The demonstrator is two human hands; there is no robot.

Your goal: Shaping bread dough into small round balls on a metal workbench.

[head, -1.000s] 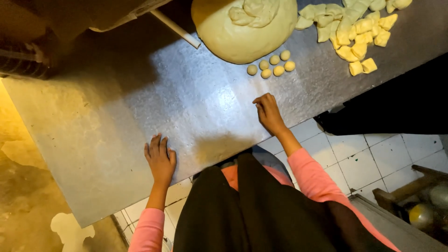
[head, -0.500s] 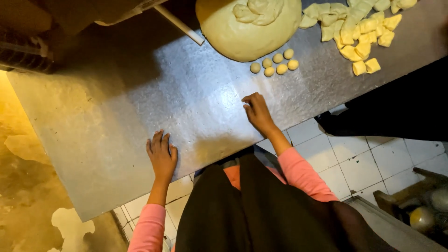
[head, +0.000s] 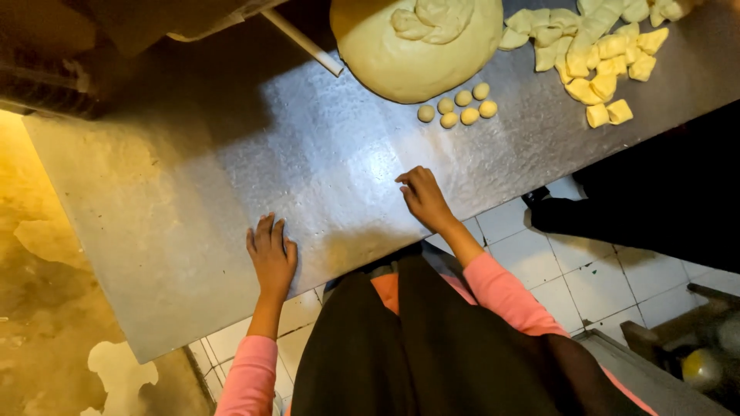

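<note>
My left hand (head: pixel 270 253) lies flat, palm down, on the metal table (head: pixel 193 200) near its front edge, holding nothing. My right hand (head: pixel 422 196) rests on the table further right with the fingers curled down onto the surface; whether anything is under it is hidden. Beyond the right hand sit several small round dough balls (head: pixel 458 107). Behind them lies a large pale mound of dough (head: pixel 416 46). To the right is a heap of cut dough pieces (head: pixel 593 54).
A pale stick or rod (head: pixel 302 41) lies at an angle at the back of the table, left of the mound. A dark shape (head: pixel 655 208) fills the right side beside the table. White floor tiles (head: pixel 570 277) show below the table edge.
My right hand has slid a little left and away from me along the table. My left hand stays flat in the same place.
</note>
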